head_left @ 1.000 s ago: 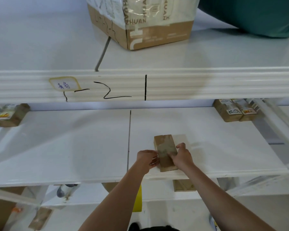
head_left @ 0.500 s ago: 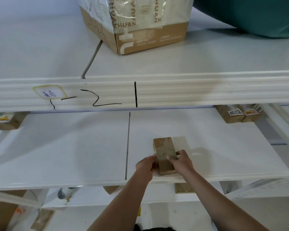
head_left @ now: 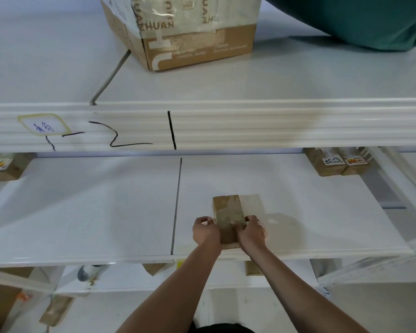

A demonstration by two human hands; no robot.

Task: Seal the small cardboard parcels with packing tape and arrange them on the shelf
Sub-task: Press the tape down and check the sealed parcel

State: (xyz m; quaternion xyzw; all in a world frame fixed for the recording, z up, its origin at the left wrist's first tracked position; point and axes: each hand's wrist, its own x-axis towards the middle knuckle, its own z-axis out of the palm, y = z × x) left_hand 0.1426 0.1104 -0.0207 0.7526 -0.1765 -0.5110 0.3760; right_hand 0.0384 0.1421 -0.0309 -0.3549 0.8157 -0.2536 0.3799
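A small brown cardboard parcel (head_left: 227, 210) with shiny tape across its top lies lengthwise on the white middle shelf (head_left: 106, 212), near the front edge. My left hand (head_left: 205, 233) grips the parcel's left side with curled fingers. My right hand (head_left: 251, 231) holds the right side, its thumb lying over the taped top. The parcel's near end is hidden between my hands.
Two labelled small parcels (head_left: 336, 163) sit at the shelf's back right and another (head_left: 4, 165) at the back left. A large taped carton (head_left: 185, 30) stands on the upper shelf beside a green bag (head_left: 370, 20). More parcels (head_left: 251, 269) lie on the shelf below.
Both hands have stayed on the parcel at the shelf's front edge; the left hand has closed in against its side. The camera has tilted down slightly.
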